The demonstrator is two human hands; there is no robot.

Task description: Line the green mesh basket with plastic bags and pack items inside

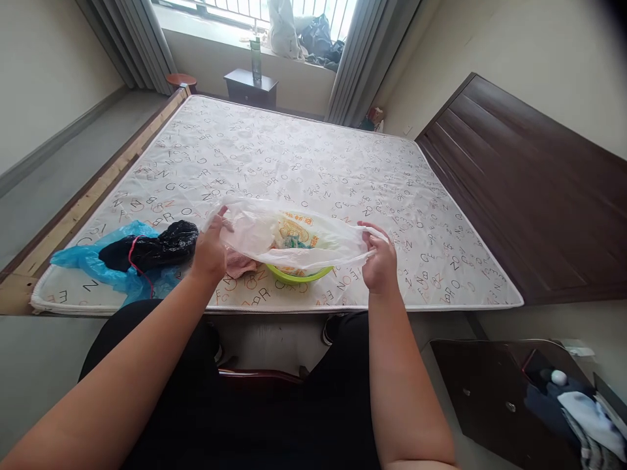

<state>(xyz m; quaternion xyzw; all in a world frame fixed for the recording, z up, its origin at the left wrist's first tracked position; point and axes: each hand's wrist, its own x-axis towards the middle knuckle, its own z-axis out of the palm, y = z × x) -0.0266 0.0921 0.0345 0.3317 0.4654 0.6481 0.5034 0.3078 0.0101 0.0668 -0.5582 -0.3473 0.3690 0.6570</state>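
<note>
A translucent white plastic bag [249,228] is stretched wide between my two hands, its mouth turned up toward me. My left hand [211,248] grips the bag's left edge, thumb and fingers closed on the film. On the other side my right hand [379,258] is closed around the right edge. Through the opening show orange print and some small green and orange things I cannot make out. Below the bag, partly hidden by it, sits a lime-green bowl [298,277] on the mattress [304,163]. A pinkish cloth [240,264] lies beside my left hand.
Left of my hand lie a black plastic bag [166,247] with a pink string and a blue plastic bag [88,258]. The dark headboard [529,189] stands at right. A nightstand [455,365] with clothes is at lower right. Another nightstand [249,88] holds a bottle [256,60].
</note>
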